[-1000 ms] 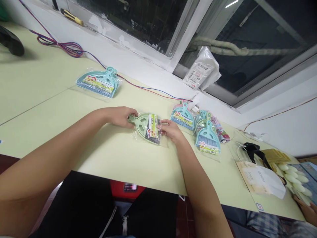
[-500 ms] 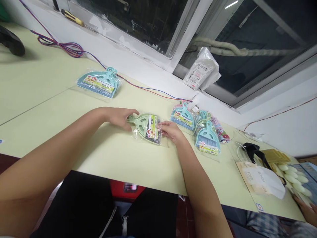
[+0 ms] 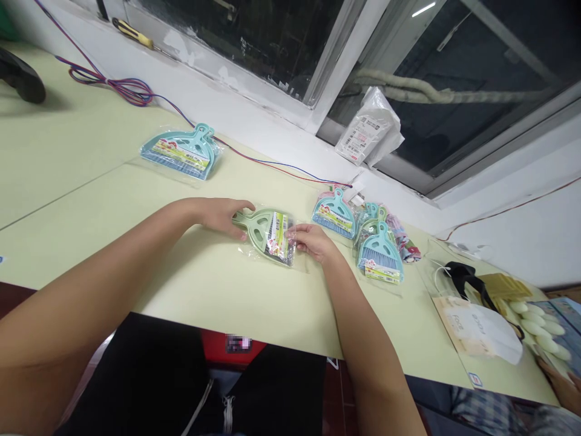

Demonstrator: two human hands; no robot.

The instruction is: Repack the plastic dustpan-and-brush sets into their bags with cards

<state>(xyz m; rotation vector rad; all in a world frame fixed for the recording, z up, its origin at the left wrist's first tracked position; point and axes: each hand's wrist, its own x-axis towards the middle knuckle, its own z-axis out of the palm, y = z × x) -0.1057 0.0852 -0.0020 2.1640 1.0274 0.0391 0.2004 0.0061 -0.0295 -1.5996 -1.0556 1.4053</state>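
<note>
Window panes (image 3: pixel 245 42): dark glass is showing above a white sill, where a yellow-handled screwdriver (image 3: pixel 134 33) is lying and a plastic-wrapped packet (image 3: pixel 364 134) is standing farther along.
Table (image 3: pixel 236 290): its pale surface is running along the wall, red and blue cord (image 3: pixel 129 91) lying coiled near the back.
Green dustpan set (image 3: pixel 259 230): in its clear wrapper, it is lying mid-table between the two hands, handle toward the left one.
Left hand (image 3: pixel 220 216): its grip is standing apart, thumb and fingers to either side of the handle end.
Right hand (image 3: pixel 313 239): fingertips are touching the brush edge; whether this grip is pinching the wrapper, I can't tell.
Step in hand: the person seems to be steadying or straightening the set.
Next move: any lifting would be calling for the left grip to close on the handle.
Blue sets: one (image 3: pixel 179 151) is lying far left, another (image 3: pixel 381 257) is lying in the right-hand cluster.
Another person's hand (image 3: pixel 563 384): it is showing at the far right.
</note>
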